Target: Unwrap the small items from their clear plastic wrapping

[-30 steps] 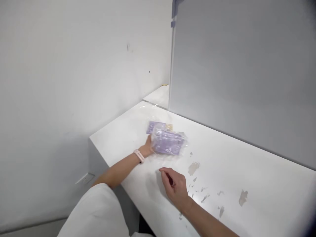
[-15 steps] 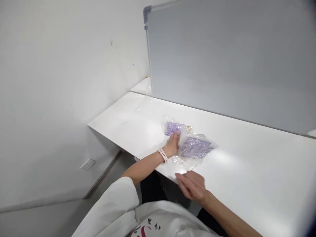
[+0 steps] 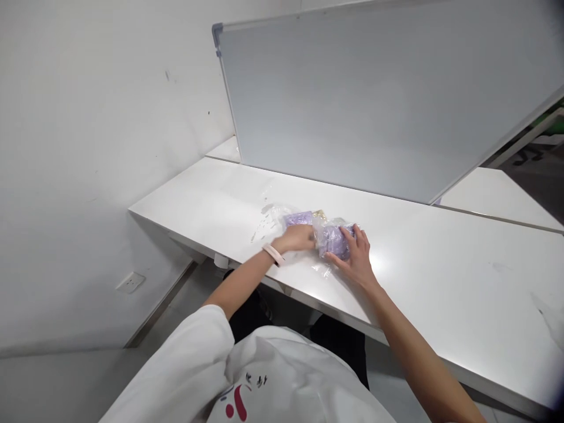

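On the white table (image 3: 440, 264) lies a purple flat item in clear plastic wrapping (image 3: 333, 241). My right hand (image 3: 360, 258) grips it from the right, thumb at its near edge and fingers over its far side. My left hand (image 3: 297, 237), slightly blurred, is closed at the left edge of that wrapping; its fingertips are partly hidden. Just beyond the left hand is a second purple item (image 3: 298, 218), also in loose clear plastic (image 3: 278, 214). A small gold-coloured piece (image 3: 319, 215) shows beside it.
A large whiteboard (image 3: 352, 106) leans along the table's back edge. The white wall (image 3: 88, 147) with a power socket (image 3: 131, 282) is on the left. My legs are under the table's front edge. Another white tabletop (image 3: 497, 191) shows behind on the right.
My right hand has moved from the table's front edge up onto the right-hand purple package. The left hand has shifted against its wrapping. The camera view has turned to the right.
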{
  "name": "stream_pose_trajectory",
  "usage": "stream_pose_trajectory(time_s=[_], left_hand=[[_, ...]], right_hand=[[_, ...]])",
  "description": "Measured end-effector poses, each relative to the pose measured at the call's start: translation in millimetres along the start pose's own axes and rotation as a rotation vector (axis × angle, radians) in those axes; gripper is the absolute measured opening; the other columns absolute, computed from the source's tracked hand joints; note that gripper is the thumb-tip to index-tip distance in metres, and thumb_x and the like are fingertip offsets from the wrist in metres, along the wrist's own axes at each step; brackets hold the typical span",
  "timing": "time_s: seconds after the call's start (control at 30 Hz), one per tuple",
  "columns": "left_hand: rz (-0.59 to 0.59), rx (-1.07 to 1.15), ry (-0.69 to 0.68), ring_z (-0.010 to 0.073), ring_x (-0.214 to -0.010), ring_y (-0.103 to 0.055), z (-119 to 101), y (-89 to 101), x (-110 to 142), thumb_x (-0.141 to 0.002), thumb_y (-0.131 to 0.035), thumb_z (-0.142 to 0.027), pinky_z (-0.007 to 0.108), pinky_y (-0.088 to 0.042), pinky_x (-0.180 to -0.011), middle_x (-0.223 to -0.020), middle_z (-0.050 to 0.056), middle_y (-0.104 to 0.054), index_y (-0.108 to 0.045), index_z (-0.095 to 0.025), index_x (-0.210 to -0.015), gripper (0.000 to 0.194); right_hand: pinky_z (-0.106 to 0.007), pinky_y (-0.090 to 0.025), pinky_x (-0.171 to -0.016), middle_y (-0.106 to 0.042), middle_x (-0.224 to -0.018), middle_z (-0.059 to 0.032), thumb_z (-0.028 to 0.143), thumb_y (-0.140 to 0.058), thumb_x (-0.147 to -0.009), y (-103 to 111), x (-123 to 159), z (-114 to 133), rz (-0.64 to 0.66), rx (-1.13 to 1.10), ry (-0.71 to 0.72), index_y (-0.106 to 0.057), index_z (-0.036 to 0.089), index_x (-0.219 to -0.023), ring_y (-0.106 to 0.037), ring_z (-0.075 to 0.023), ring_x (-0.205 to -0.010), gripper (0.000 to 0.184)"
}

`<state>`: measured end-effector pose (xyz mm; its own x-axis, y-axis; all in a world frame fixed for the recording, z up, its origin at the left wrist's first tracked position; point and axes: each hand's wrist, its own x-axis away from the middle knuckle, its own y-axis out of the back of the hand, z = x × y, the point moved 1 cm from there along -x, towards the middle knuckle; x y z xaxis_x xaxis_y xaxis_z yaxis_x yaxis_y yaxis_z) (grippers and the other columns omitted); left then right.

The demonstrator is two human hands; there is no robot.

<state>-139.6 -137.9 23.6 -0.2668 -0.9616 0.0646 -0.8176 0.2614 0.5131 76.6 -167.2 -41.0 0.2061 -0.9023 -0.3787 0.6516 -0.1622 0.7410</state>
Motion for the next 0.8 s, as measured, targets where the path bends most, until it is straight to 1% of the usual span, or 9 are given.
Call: stream_pose_trajectory(time_s=[0.03,0.1,0.17,0.27,0.37,0.43,0.53,0.67,0.8], left_hand=[[-0.042,-0.024,0.015,0.0320,-0.113,-0.062,3,16.8,-1,-0.072,-0.073,-0.033,0.041,-0.046,-0.100,-0.110,0.008,-0.073,-0.074,-0.024,-0.092,0.022],[-0.272,-0.062,0.130,0.0292,-0.125,-0.055,13,49.6,-3,-0.079,-0.067,-0.034,0.040,-0.041,-0.107,-0.127,0.009,-0.067,-0.071,-0.023,-0.105,0.028],[-0.356,-0.067,0.222,0.0288,-0.128,-0.052,24,70.3,-7,-0.081,-0.065,-0.033,0.040,-0.041,-0.106,-0.135,0.013,-0.061,-0.065,-0.019,-0.116,0.038],[-0.250,-0.016,0.290,0.0266,-0.111,-0.062,36,75.9,-16,-0.079,-0.067,-0.037,0.036,-0.050,-0.090,-0.123,0.015,-0.066,-0.064,-0.014,-0.117,0.044],[-0.133,0.036,0.304,0.0232,-0.094,-0.066,34,67.9,-23,-0.075,-0.071,-0.042,0.031,-0.050,-0.077,-0.103,0.010,-0.072,-0.070,-0.015,-0.101,0.038],[-0.048,0.079,0.272,0.0214,-0.086,-0.065,27,59.8,-26,-0.073,-0.073,-0.045,0.031,-0.049,-0.075,-0.092,0.007,-0.072,-0.072,-0.016,-0.091,0.034],[0.025,0.195,0.146,0.0201,-0.086,-0.064,10,37.2,-29,-0.075,-0.070,-0.044,0.032,-0.049,-0.078,-0.090,0.005,-0.071,-0.071,-0.016,-0.090,0.031],[-0.109,0.227,-0.061,0.0232,-0.103,-0.063,-12,-20.3,-28,-0.084,-0.059,-0.035,0.038,-0.048,-0.093,-0.106,0.008,-0.071,-0.070,-0.017,-0.097,0.025],[0.001,0.232,-0.255,0.0276,-0.123,-0.057,-29,-81.5,-17,-0.088,-0.056,-0.031,0.045,-0.045,-0.103,-0.136,0.011,-0.060,-0.056,-0.024,-0.134,0.046]], right_hand=[[-0.060,-0.024,-0.118,-0.013,-0.166,-0.0114,0.068,-0.063,-0.081,3,-2,-4,0.025,-0.031,-0.021,-0.039,0.030,-0.152,-0.013,-0.0376,-0.152,0.084],[-0.059,-0.026,-0.117,-0.008,-0.167,-0.0102,0.068,-0.066,-0.078,6,-5,-10,0.062,-0.082,-0.051,-0.041,0.031,-0.151,-0.015,-0.0375,-0.152,0.085],[-0.058,-0.028,-0.117,-0.006,-0.168,-0.0092,0.067,-0.068,-0.076,6,-7,-13,0.066,-0.121,-0.063,-0.042,0.032,-0.150,-0.016,-0.0373,-0.152,0.086],[-0.058,-0.028,-0.117,-0.003,-0.169,-0.0092,0.068,-0.068,-0.075,4,-8,-14,0.053,-0.164,-0.078,-0.041,0.032,-0.151,-0.016,-0.0372,-0.152,0.088],[-0.059,-0.027,-0.118,-0.001,-0.169,-0.0093,0.069,-0.068,-0.075,2,-9,-15,0.056,-0.189,-0.092,-0.035,0.032,-0.154,-0.014,-0.0367,-0.153,0.093],[-0.058,-0.026,-0.118,-0.001,-0.169,-0.0099,0.069,-0.067,-0.076,1,-10,-16,0.058,-0.212,-0.109,-0.031,0.032,-0.156,-0.012,-0.0359,-0.154,0.096],[-0.057,-0.024,-0.119,-0.005,-0.168,-0.0125,0.070,-0.060,-0.082,0,-11,-22,0.040,-0.282,-0.151,-0.027,0.028,-0.158,-0.011,-0.0341,-0.154,0.092],[-0.057,-0.020,-0.121,-0.010,-0.167,-0.0147,0.071,-0.051,-0.086,2,-14,-35,-0.048,-0.340,-0.223,-0.029,0.024,-0.157,-0.012,-0.0328,-0.154,0.088],[-0.056,-0.015,-0.123,-0.014,-0.166,-0.0147,0.073,-0.046,-0.087,13,-16,-50,-0.124,-0.328,-0.267,-0.029,0.023,-0.157,-0.011,-0.0308,-0.155,0.088]])
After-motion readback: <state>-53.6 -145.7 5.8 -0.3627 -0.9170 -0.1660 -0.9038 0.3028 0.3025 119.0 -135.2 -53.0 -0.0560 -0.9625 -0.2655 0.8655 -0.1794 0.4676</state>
